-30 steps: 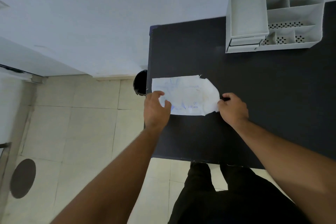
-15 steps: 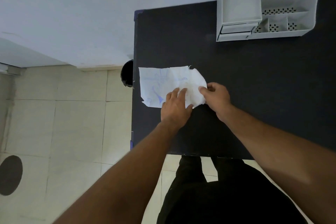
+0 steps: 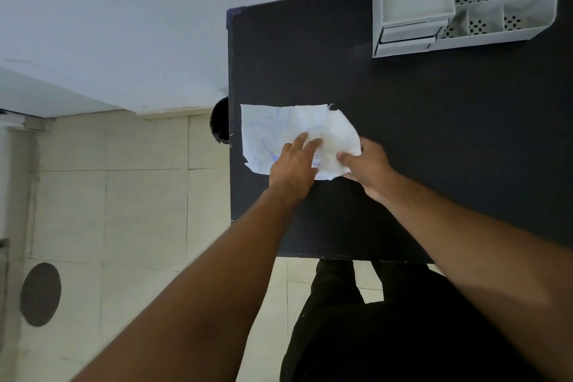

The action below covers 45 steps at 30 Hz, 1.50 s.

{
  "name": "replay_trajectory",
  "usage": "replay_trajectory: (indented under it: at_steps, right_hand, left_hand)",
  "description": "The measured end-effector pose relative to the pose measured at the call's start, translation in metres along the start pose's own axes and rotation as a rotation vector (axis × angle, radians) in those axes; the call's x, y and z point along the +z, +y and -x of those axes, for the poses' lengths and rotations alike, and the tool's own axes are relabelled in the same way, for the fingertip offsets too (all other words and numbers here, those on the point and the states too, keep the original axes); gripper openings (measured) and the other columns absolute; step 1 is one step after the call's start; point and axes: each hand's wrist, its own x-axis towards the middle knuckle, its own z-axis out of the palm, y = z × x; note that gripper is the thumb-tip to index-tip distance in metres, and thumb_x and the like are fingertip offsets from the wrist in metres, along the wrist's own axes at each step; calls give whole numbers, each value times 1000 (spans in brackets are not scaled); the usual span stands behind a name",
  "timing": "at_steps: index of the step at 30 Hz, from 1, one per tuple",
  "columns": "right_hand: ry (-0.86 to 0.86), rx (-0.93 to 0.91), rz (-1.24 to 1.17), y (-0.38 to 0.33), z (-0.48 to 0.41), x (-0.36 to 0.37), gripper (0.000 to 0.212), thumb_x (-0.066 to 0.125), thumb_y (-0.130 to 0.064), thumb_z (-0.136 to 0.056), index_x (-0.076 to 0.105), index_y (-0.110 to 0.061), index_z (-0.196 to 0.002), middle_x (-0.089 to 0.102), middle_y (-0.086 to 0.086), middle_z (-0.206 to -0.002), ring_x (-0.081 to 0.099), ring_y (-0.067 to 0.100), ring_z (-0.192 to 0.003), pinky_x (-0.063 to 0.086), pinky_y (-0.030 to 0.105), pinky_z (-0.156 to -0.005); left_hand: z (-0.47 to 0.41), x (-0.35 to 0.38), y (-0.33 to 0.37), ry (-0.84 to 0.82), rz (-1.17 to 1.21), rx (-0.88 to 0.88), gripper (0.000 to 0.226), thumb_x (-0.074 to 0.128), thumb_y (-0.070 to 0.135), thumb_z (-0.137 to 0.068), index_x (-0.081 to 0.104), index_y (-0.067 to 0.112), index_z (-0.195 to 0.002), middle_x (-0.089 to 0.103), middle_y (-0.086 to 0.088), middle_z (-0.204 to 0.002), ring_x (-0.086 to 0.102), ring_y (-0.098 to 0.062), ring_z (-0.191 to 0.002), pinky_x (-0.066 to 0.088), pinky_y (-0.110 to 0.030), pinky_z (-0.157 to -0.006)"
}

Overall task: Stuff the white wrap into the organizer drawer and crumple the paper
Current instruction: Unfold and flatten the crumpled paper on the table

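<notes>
A wrinkled white paper [image 3: 279,124] with faint blue print lies flat on the black table [image 3: 403,121] near its left edge. My left hand [image 3: 293,164] rests on the paper's middle, fingers spread and pressing down. My right hand [image 3: 367,166] pinches the paper's lower right corner between thumb and fingers, lifting that edge slightly. The grey organizer [image 3: 459,0] stands at the far right of the table, with a small drawer [image 3: 409,32] low on its left side, slightly pulled out. No separate white wrap can be told apart from the paper.
The table's left edge [image 3: 231,133] runs close beside the paper, with a dark round object [image 3: 219,124] just past it. Tiled floor [image 3: 124,211] lies below left. My legs in dark trousers [image 3: 372,319] stand at the table's near edge.
My left hand slid from the paper's left edge to its middle. My right hand moved inward, bunching the right corner. The view shifted, bringing the organizer closer to the top right.
</notes>
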Motion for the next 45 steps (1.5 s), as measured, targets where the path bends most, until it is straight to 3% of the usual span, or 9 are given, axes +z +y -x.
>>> replay_trajectory:
  at_steps: [4,10,13,22,26,30,35,39,45]
  right_hand:
    - [58,-15,63,9,-2,8,34,57,3,-89,64,-21,-112,70,2,-108,69,21,-99,61,41,-84]
    - [-22,26,-128,13,4,7,39,65,1,-90,61,-16,-125,69,2,-115,69,18,-100,62,36,-74]
    - [-57,26,-66,11,5,6,39,64,3,-91,62,-16,-126,70,1,-110,70,19,-98,62,35,-70]
    - [-62,11,36,4,0,3,45,67,2,-85,62,-17,-126,70,2,-115,70,20,-102,63,41,-79]
    - [-97,3,46,1,3,2,36,68,5,-86,63,-21,-110,70,1,-109,70,20,-99,62,39,-78]
    - [-31,-18,141,0,-1,5,51,65,2,-82,59,-17,-129,69,3,-117,68,21,-105,62,36,-78]
    - [-13,2,65,-1,3,9,55,67,-4,-81,56,-20,-132,67,0,-119,67,20,-107,62,42,-82]
    - [-87,6,-16,1,6,7,44,69,-2,-85,63,-20,-124,72,0,-113,71,19,-100,62,35,-70]
    - [-114,-51,81,-5,6,0,33,64,3,-88,61,-31,-91,69,-4,-95,68,13,-87,61,37,-76]
  left_hand:
    - [3,4,-5,-22,-71,-13,64,68,24,-95,37,36,-150,29,4,-162,41,-24,-131,54,-46,-86]
    - [2,5,-6,-5,-81,10,65,68,27,-94,38,32,-151,30,-1,-162,36,-29,-137,43,-49,-102]
    - [2,6,-6,-8,-90,11,67,69,29,-93,37,31,-152,29,-2,-162,25,-30,-145,37,-53,-108]
    - [-2,8,-12,-30,-32,-28,69,69,28,-93,33,33,-153,21,-1,-165,19,-27,-149,38,-55,-108]
    - [0,8,-12,-13,-41,-30,68,69,28,-93,35,34,-152,23,0,-165,20,-26,-149,39,-55,-106]
    - [-1,6,-13,-10,-61,-28,70,70,29,-93,34,36,-152,24,2,-164,23,-25,-148,39,-54,-107]
    - [-3,5,-13,-18,-60,-63,75,70,33,-93,28,34,-155,22,2,-165,23,-26,-148,38,-55,-107]
    - [-3,4,-9,-42,-88,-72,76,69,34,-93,25,35,-155,19,-1,-166,22,-28,-148,37,-60,-108]
    - [-4,3,-9,-32,-109,-76,75,70,32,-93,27,37,-154,20,1,-165,26,-28,-146,40,-58,-107]
